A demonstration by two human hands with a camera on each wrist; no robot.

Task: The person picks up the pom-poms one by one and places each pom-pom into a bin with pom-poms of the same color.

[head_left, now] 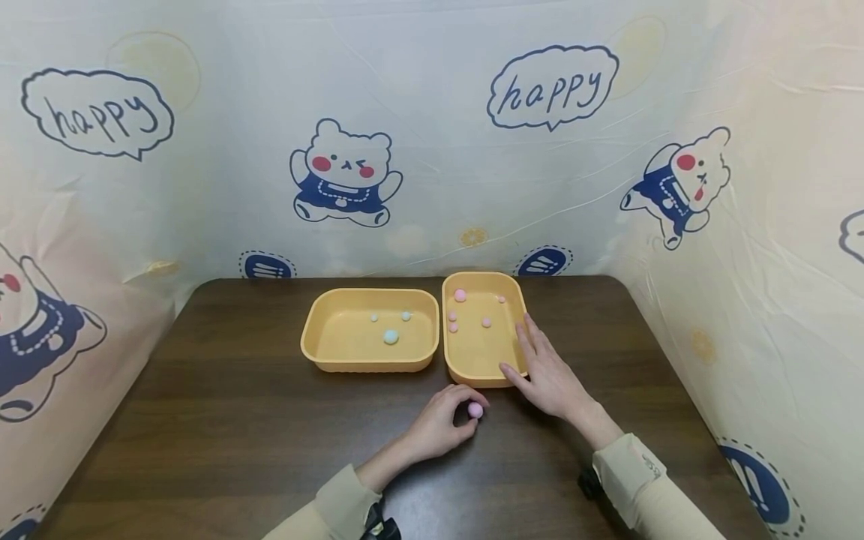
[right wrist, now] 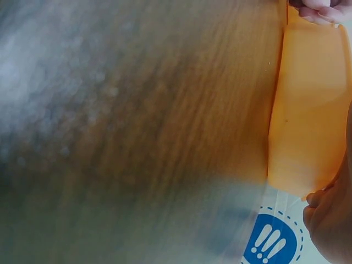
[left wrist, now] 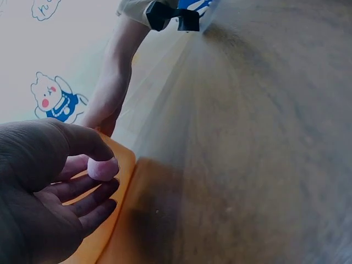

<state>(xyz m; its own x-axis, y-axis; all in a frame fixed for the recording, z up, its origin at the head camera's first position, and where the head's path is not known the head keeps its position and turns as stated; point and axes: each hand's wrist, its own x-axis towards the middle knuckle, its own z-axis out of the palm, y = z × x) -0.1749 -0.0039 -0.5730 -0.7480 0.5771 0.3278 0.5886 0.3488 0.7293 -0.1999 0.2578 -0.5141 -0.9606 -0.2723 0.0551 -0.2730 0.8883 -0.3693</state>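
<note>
Between thumb and fingers, my left hand (head_left: pixel 442 426) pinches a small pink ball (head_left: pixel 475 410), just in front of the right yellow tray (head_left: pixel 482 367). The left wrist view shows the same ball (left wrist: pixel 103 169) at the thumb tip. My right hand (head_left: pixel 550 375) rests on that tray's right side, fingers extended along the rim. Several pink balls of different sizes lie inside it, among them a larger one (head_left: pixel 460 295) near the back. In the right wrist view the tray's outer wall (right wrist: pixel 311 110) shows, with part of the right hand (right wrist: pixel 330 220) at its edge.
A second yellow tray (head_left: pixel 331 352) stands left of the first, turned sideways, with three pale green balls in it, the biggest (head_left: pixel 391 337) nearest the front. Both trays stand toward the back of the dark wooden table (head_left: pixel 236 420). A printed cloth (head_left: pixel 439 150) hangs behind.
</note>
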